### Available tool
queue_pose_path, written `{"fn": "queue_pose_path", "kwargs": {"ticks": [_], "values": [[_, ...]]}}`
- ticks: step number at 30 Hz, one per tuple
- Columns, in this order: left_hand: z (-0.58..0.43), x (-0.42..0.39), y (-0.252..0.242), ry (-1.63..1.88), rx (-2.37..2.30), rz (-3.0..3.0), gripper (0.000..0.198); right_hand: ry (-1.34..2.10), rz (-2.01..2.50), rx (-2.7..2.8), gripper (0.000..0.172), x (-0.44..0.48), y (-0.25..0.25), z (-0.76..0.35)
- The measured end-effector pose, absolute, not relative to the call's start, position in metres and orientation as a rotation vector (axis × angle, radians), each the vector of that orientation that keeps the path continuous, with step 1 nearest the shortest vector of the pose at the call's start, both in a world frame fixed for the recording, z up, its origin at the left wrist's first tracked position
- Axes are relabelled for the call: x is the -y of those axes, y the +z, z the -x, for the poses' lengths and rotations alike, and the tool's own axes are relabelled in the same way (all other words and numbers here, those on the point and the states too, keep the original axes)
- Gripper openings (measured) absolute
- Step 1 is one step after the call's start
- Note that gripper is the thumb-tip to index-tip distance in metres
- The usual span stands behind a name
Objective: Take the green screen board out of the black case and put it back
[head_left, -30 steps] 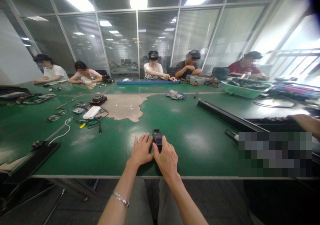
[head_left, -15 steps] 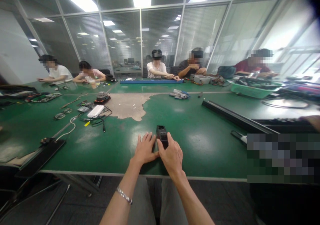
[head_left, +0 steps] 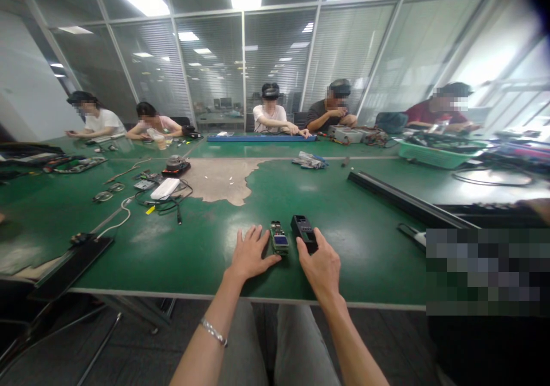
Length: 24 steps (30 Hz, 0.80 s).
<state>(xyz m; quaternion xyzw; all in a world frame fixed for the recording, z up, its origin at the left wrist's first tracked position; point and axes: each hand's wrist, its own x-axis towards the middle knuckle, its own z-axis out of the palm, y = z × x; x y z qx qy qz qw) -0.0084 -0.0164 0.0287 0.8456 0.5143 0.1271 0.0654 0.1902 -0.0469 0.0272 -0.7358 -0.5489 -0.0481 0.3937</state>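
A small green circuit board with a blue-grey screen stands out on the green table in front of me. My left hand lies flat to its left, fingers spread, with the thumb at the board's near end. Just right of the board, my right hand grips a black plastic housing between thumb and fingers. The housing has cut-outs on its top face, and its near end is covered by the hand.
A long black bar lies to the right. On the left are a white box with cables and a black strip. Gloves and a green basket sit farther off. Several people are seated across the table.
My right hand has moved right with the black housing, which is now apart from the circuit board. The board, hidden before, shows beside my left hand, which has hardly moved.
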Motion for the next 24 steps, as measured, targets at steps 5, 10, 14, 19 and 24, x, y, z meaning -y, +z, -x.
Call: {"fn": "queue_pose_path", "kwargs": {"ticks": [5,10,14,19,24], "values": [[0.008,0.018,0.032,0.356,-1.556,-2.543,0.081,-0.088,1.901,1.415,0.063,0.049,0.018,-0.193],[0.007,0.017,0.032,0.357,-1.555,-2.56,0.08,-0.113,1.885,1.421,0.062,0.048,0.012,-0.194],[0.006,0.017,0.031,0.348,-1.562,-2.56,0.081,-0.162,1.794,1.463,0.066,0.046,0.002,-0.196],[0.006,0.017,0.031,0.366,-1.566,-2.558,0.082,-0.181,1.732,1.451,0.073,0.046,0.0,-0.196],[0.007,0.017,0.031,0.385,-1.56,-2.563,0.082,-0.211,1.701,1.46,0.07,0.051,0.007,-0.195]]}}
